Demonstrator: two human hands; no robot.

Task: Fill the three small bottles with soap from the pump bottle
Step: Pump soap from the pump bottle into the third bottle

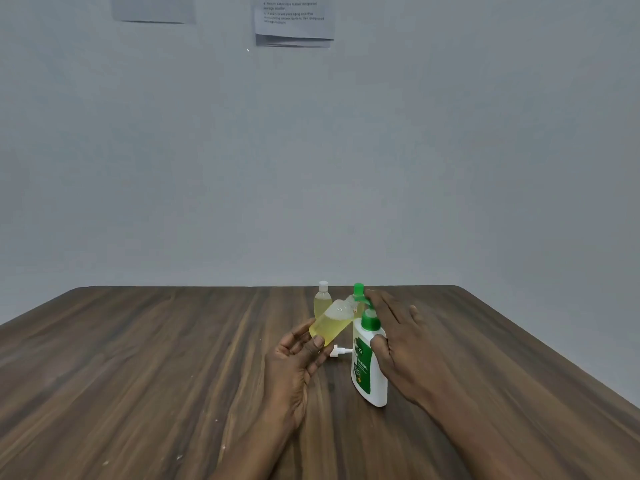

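Left hand: palm up, fingers curled loosely under the small open bottle, with the thumb pinning its lower end.
Small open bottle: held off the table and tilted, its neck pointing up and right toward the green pump head. It is about half full of pale yellow soap.
Right hand: fingers straight and together, laid flat over the pump head. The thumb rests against the shoulder of the pump bottle. It is not gripping anything.
Pump bottle: white with a green label, standing upright on the wooden table, just right of the left hand.
Capped small bottle: upright near the table's far edge, behind the held one. It holds yellow soap and has a white cap on.
Loose white cap: lying on its side on the table, between the left hand and the pump bottle.
Wall: plain, with printed sheets stuck high up.
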